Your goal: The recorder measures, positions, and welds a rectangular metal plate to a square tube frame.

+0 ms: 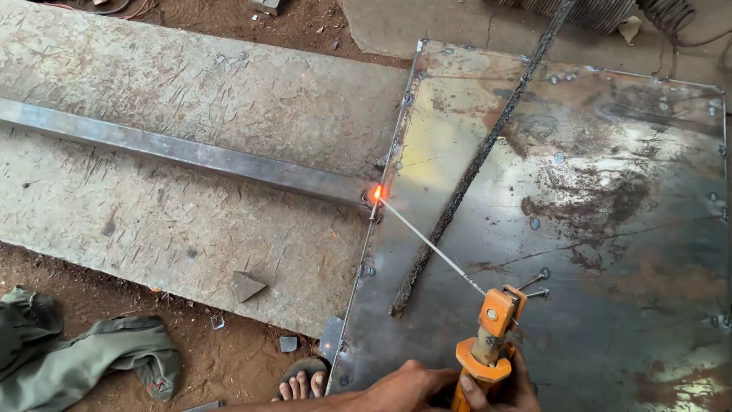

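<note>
On the ground lies a big concrete slab (191, 229), and next to it a wide rusty metal sheet (595, 229). A long steel tube (183, 152) rests on the slab and runs from the far left to the sheet's left edge. Where the tube meets the sheet, a small orange spark (376, 194) glows.

That spark is up and to the left of the hands. A thin welding rod (427, 244) points from the orange holder (492, 336) straight at it, so the rod's long line goes from bottom right to top left. A dark bar (473, 168) lies slanted across the sheet, and the rod crosses over it.

Both hands sit at the bottom edge, close together. The right hand (507, 385) is wrapped around the holder's handle. The left hand (408, 385) is curled just beside it and looks like it steadies the handle, but I cannot tell for sure. It is a bit nearer the spark.

The wrists are cut off. A sandalled foot (301, 381) peeks out below, and a grey cloth (84, 355) lies on the dirt.
</note>
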